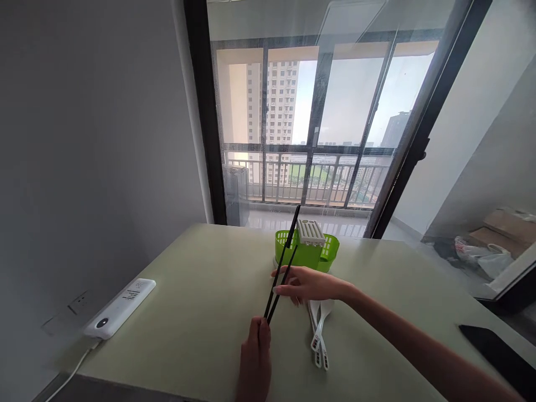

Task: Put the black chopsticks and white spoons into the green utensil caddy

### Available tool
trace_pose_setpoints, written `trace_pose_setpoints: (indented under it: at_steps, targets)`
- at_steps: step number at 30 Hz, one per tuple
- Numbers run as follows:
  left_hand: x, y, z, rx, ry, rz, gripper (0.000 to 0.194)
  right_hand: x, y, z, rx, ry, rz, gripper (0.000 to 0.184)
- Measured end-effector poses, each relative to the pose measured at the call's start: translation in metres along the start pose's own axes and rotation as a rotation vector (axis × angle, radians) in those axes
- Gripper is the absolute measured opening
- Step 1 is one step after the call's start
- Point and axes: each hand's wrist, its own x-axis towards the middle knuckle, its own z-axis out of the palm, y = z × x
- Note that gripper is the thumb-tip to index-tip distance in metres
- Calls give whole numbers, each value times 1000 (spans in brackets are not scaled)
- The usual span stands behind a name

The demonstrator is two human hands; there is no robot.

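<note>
My left hand (256,354), closed, grips the lower ends of black chopsticks (288,240), which rise tilted to the right and spread apart toward their tops. Around the middle of the chopsticks, my right hand (309,283) pinches with thumb and forefinger. One chopstick reaches higher than the other. Beneath and just in front of the right hand lie several white spoons (320,329), crossed over each other, their bowls partly hidden by that hand. Behind it stands a green utensil basket (307,257) with perforated sides. A white slotted piece (310,232) rests on its top.
The pale green tabletop (201,301) carries a white power strip (121,307) with a cable at left. A flat black object (496,352) lies at the right edge. A glass door with a dark frame (208,111) stands beyond; boxes and bags (498,240) sit at right.
</note>
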Motion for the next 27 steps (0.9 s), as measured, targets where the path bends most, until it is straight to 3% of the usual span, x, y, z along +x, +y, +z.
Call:
trace_pose_setpoints:
  at_steps: [4,10,16,22,27]
  targets:
    - [-1,-1,3,-144,-135,-72,60,14,4,4,266,157,-93,54]
    - [0,6,-1,-231,-272,-88,59,14,3,3,275,345,-99,61]
    - [3,15,-5,-78,-168,1,43,4,-3,-11,97,501,-137,59]
    - [3,9,-2,-54,-180,30,33,0,-2,0,-350,454,-275,59]
    - [2,11,-4,-98,-181,-7,36,2,-1,12,-252,411,-262,59]
